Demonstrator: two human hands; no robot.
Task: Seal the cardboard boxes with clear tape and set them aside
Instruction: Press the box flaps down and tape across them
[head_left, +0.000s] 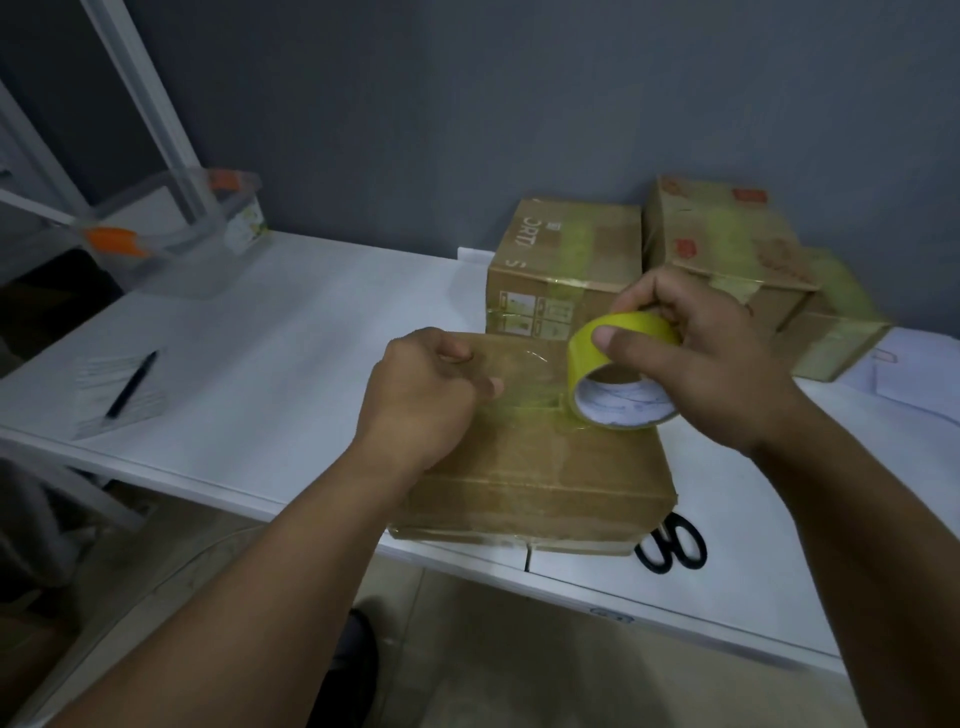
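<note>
A flat cardboard box (561, 467) lies at the front edge of the white table (291, 353). My right hand (711, 364) grips a yellowish roll of tape (618, 374) just above the box's top, thumb across the roll's outer face. A strip of tape (524, 400) runs from the roll leftward to my left hand (426, 395), which pinches its free end against the box top with curled fingers. Three taped cardboard boxes stand behind: one (566, 260) in the middle, one (727, 239) tilted at the right, one (836, 332) lower at the far right.
Black-handled scissors (672, 545) lie just right of the flat box near the table edge. A pen (130, 384) rests on a notepad (119, 395) at the left. A clear plastic bin (176, 234) with orange clips stands at the back left. Papers (904, 379) lie at the far right.
</note>
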